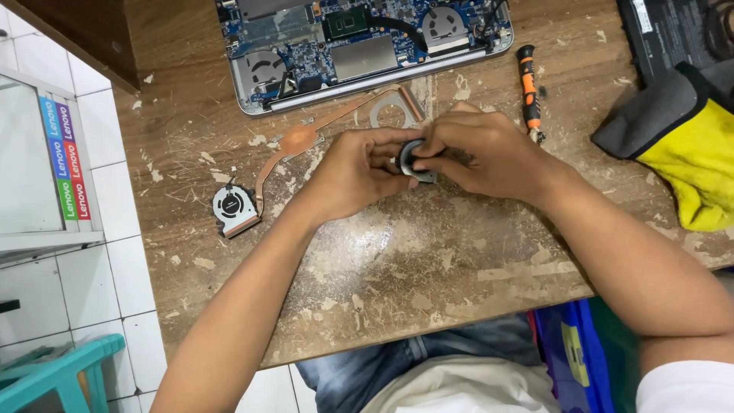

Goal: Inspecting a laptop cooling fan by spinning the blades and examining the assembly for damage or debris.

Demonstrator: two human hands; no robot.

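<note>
Holding 1 small round fan (413, 159) between both hands above counter (397, 260) mid; left hand (355, 172) grip closed on its left edge, right hand (478, 153) grip pinching its right side. Lying nearby: 2nd fan (232, 208) w/ copper heatpipe (306, 138) at left, opened laptop (359, 46) beyond, orange screwdriver (528, 88) right, yellow cloth (692, 164) far right.

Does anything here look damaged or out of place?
Yes. The table has flaking, worn paint all over. The laptop lies open with its board bare. Its heat pipe and one fan lie loose beside it.
</note>
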